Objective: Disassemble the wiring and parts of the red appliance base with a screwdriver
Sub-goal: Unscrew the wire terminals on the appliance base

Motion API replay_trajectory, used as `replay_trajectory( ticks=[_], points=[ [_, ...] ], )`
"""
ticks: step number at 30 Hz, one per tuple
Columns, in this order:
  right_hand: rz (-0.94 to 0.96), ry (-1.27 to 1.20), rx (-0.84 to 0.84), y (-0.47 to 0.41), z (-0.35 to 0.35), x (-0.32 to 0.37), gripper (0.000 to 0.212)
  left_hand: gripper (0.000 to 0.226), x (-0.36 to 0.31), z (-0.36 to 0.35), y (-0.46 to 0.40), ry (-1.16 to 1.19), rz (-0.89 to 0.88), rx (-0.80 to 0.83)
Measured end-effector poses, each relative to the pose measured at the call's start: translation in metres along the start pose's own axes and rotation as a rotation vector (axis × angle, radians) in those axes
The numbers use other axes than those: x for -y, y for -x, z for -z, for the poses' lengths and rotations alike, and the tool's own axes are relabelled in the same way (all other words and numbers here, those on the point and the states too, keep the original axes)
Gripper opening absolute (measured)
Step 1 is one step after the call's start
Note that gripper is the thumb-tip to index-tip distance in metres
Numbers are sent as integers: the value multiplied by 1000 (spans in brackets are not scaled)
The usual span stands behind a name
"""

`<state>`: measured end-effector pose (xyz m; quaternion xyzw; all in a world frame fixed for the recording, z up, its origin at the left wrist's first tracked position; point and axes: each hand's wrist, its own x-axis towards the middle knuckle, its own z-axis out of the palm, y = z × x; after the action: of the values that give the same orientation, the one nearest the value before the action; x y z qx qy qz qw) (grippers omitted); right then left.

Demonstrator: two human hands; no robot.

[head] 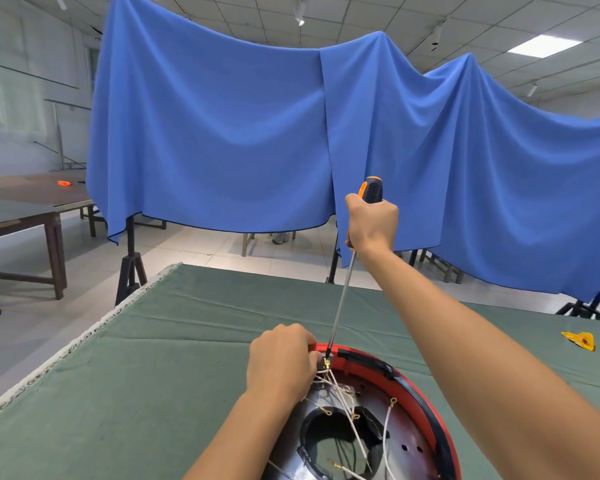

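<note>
the red appliance base [426, 403] lies upside down at the near edge of the counter [174, 341], cut off by the bottom of the view. its rim is bright red with a black strip along the far arc, and the inside is a dark, shiny metal pan with a large round opening in the middle and a few small holes to the right. white wires [343, 407] cross the pan, each ending in a small brass ring terminal; several of them bunch together at the far rim, where a brass terminal [325, 364] sits.

the left hand [283, 362] is curled over the far left part of the rim, gripping it, with the fingertips right beside that terminal and the wire bundle running out from under the palm. just to the right of these fingers the tip of the screwdriver [342, 299] meets the terminal. its long steel shaft rises away and slightly rightward to an orange and black handle, which the right hand [373, 225] holds in a closed fist well above and beyond the left hand, the top of the handle sticking out above the fist.

the counter is covered in green cloth. far to the right of the right forearm a small yellow part [581, 340] lies on it. beyond the counter hangs a blue cloth [222, 133] over stands.
</note>
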<state>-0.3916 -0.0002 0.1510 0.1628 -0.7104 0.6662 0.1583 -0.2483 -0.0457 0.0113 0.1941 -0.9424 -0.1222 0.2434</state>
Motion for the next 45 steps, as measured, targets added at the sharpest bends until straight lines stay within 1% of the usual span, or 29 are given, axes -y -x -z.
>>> replay_trajectory(
  ticks=[2,5,8,11,15,21,24,27,33,40,43,45],
  points=[
    [1,49,29,0,-2,-3,20,22,0,0,0,-4,-4,-2],
    [11,207,107,16,-2,-25,21,22,0,1,0,-4,-10,0],
    [-34,107,99,21,9,-31,22,21,1,1,0,-5,-17,-5],
    [37,33,48,16,31,-6,23,20,0,-1,0,-1,-22,-6],
    [148,-131,-3,28,53,21,25,19,0,-2,0,12,-15,-9],
    [314,-179,34,66,71,34,30,23,-5,1,4,66,43,7],
    [350,-196,31,86,85,26,33,30,-5,5,5,156,108,-4],
    [358,-185,23,102,103,13,33,32,-7,12,4,156,118,-13],
    [404,-200,-14,119,129,-2,31,28,-2,26,12,96,51,17],
    [480,-301,-70,136,133,-9,29,16,3,23,35,72,-116,55],
    [537,-314,-66,140,132,-13,24,12,2,20,37,-39,-194,73],
    [587,-267,-15,144,130,-24,21,13,1,19,37,-97,-212,59]
  ],
)
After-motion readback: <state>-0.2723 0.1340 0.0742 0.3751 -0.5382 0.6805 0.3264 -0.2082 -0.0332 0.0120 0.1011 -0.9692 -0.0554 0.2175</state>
